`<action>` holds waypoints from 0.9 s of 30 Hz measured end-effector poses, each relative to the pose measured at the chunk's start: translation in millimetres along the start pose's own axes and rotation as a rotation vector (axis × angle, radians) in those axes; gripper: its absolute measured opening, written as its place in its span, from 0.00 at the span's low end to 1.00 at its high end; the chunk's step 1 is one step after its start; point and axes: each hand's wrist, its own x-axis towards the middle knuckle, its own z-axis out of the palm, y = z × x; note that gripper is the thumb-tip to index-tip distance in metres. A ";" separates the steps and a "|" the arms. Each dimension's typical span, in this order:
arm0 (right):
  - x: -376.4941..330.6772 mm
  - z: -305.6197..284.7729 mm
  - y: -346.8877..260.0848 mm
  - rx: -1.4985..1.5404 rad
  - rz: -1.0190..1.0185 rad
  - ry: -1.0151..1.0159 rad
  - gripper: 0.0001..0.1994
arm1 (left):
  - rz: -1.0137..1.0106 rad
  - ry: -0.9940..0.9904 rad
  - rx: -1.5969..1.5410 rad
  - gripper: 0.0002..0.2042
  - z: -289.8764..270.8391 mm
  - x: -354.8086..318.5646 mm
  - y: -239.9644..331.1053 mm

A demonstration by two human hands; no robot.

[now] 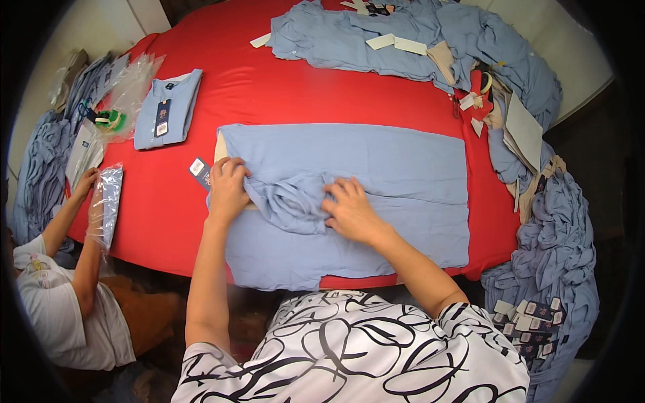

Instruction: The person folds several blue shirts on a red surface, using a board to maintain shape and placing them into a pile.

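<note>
A light blue shirt [396, 168] lies spread over the red-covered table in front of me, with part of it, seemingly a sleeve, bunched in the middle. At its left end my left hand [228, 188] has its fingers curled onto the fabric edge, where a beige strip shows. A dark hang tag [199, 172] with a white label sticks out beside that hand. My right hand [351, 210] rests on the right side of the bunched cloth, fingers bent but spread apart; its fingertips touch the fabric.
A folded blue shirt [168, 111] with a tag lies at the far left. Beside the left edge, a co-worker's hands [91, 191] hold a clear-bagged garment [109, 205]. Blue garments [363, 40] are heaped along the back, with more piles [554, 235] at the right.
</note>
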 end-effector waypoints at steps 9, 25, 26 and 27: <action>6.0 -95.1 82.0 0.356 0.556 0.314 0.09 | -0.122 -0.152 -0.288 0.24 8.7 0.8 -2.0; 73.5 30.1 -92.4 0.478 -0.159 -0.702 0.07 | -0.364 -0.447 -0.558 0.18 -6.6 3.8 -47.6; 108.2 1.2 -86.2 0.687 0.133 -0.576 0.06 | -0.449 -0.503 -0.786 0.19 -14.0 2.4 -74.8; 122.3 12.7 -32.4 0.518 -0.050 -0.116 0.06 | -0.545 -0.581 -1.084 0.26 -16.8 19.0 -67.6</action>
